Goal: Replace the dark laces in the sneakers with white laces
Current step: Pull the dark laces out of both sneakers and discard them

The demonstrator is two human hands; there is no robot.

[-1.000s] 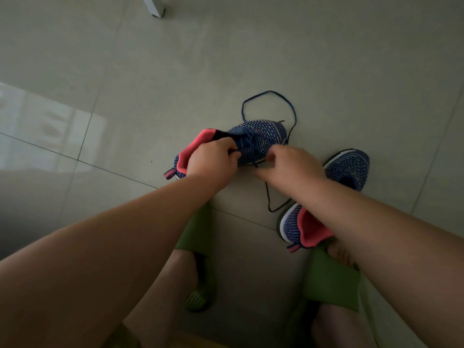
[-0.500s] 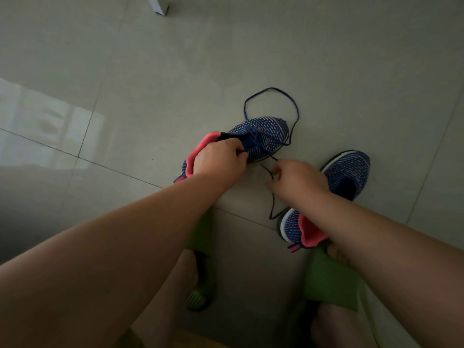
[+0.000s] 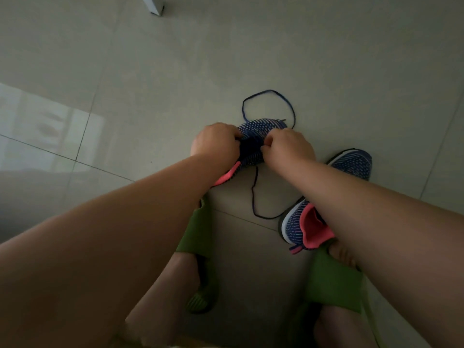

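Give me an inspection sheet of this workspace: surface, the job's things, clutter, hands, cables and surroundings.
Surface: grey tiled floor, glossy, with a pale reflection at left.
Job's things: blue knit sneaker held at its middle; second sneaker on the floor under the right forearm; dark lace looped beyond the held sneaker's toe, with a strand trailing toward the person. No white laces seen.
Clutter: nothing seen.
Hands: left hand grips the held sneaker; right hand has its fingers curled at the lacing area, the exact hold hidden.
Cables: nothing seen.
Surroundings: white furniture leg at top; green slippers on the person's feet.
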